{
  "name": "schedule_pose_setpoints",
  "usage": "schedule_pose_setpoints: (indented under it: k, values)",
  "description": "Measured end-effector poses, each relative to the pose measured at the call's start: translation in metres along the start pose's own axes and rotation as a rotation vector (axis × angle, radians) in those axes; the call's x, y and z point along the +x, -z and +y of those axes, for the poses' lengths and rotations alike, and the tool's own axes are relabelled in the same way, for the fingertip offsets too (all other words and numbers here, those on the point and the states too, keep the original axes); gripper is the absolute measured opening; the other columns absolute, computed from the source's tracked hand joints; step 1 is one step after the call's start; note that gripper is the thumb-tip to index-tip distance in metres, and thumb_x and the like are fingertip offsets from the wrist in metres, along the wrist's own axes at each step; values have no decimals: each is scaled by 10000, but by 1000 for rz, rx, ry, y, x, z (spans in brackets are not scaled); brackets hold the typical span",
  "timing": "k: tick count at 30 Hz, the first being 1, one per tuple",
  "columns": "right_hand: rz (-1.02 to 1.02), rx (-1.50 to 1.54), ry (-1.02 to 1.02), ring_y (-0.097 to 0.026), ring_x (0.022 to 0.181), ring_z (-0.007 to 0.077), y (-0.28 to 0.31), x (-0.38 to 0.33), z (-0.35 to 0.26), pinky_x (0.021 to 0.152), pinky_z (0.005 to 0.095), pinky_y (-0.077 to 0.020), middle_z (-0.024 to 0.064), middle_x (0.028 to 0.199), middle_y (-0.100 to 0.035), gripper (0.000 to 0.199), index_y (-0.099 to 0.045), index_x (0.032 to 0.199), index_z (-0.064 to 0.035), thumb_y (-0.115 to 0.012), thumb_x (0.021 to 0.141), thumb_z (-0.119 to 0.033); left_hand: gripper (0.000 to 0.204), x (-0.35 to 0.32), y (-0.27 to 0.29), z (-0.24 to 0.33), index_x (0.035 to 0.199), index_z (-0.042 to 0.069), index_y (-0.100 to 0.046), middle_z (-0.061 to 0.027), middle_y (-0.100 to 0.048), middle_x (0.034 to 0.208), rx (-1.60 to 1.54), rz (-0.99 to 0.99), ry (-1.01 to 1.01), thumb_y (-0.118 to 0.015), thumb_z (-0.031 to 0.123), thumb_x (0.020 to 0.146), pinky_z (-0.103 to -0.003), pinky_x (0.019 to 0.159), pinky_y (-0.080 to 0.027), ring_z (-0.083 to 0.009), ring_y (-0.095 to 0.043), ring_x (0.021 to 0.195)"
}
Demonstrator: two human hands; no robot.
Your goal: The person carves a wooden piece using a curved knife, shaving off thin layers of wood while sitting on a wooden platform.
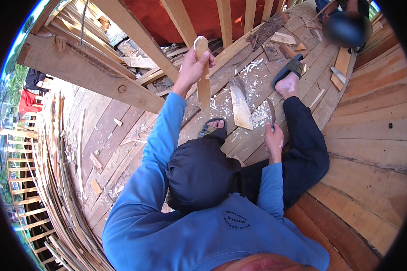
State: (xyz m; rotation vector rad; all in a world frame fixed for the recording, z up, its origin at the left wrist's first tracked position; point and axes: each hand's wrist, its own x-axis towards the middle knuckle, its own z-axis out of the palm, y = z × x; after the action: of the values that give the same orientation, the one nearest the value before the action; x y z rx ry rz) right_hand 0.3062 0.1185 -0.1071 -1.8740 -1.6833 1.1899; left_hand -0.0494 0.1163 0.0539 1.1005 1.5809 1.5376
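Observation:
My left hand (194, 67) is closed around a flat strip of pale wood (204, 95), held out ahead of me. The strip's upper end is rounded, and it narrows to a point near my left sandal (214, 128). Lower and to the right, my right hand (274, 139) grips a knife (271, 110) by its handle, its slim, slightly curved blade pointing away from me. Knife and wood are apart. Between them a short, wide board (240, 105) lies on the plank floor among white wood shavings (259, 76).
A slatted wooden frame (145, 43) rises ahead, with red sheeting (208, 22) behind it. Long thin strips (63, 180) are heaped at the left. A curved plank wall (366, 144) stands at the right. Another person (326, 10) sits at the far right. Wood offcuts (283, 38) lie ahead.

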Motion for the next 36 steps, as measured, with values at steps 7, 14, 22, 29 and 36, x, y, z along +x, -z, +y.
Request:
schedule_pose_setpoints:
  k: [7, 14, 22, 29, 36]
  values:
    - [-34, -4, -29, -698, 735, 365, 3, -5, -9, 726, 472, -511, 224, 756, -671, 489, -671, 1101, 23, -612, 947, -437, 114, -5, 7, 3, 1060, 42, -552, -37, -647, 877, -63, -113, 21, -541, 155, 1060, -308, 781, -534, -136, -650, 814]
    - [-53, -37, -34, -707, 916, 402, -4, 2, 4, 834, 459, -523, 257, 964, -716, 580, -637, 1257, 52, -617, 943, -435, 155, -16, 7, 5, 1120, 41, -603, -16, -647, 885, -39, -199, -45, -565, 175, 1053, -298, 795, -503, -114, -627, 842]
    - [-1, 191, 22, -507, 437, 94, -13, 4, 10, 384, 281, -406, 1, 586, -524, 295, -591, 897, -44, -640, 989, -320, 207, -43, -10, 44, 1209, 59, -640, -80, -661, 1014, 504, -130, -412, -576, 81, 1014, -335, 869, -494, -203, -636, 926]
    - [-254, 553, -19, -408, 435, 44, 22, -33, -65, 383, 243, -346, -44, 589, -448, 316, -534, 879, -91, -558, 1058, -351, 252, -72, -22, 63, 1192, 26, -510, -215, -605, 921, 727, -16, -502, -621, 111, 982, -452, 758, -481, -419, -617, 875]
    - [-424, 601, 156, -466, 489, 84, 36, -61, -127, 458, 297, -368, -13, 580, -479, 462, -578, 803, -57, -492, 1080, -417, 275, -85, -21, 48, 1015, 43, -525, -211, -631, 680, 964, -51, -453, -709, 117, 824, -508, 575, -496, -435, -650, 652]
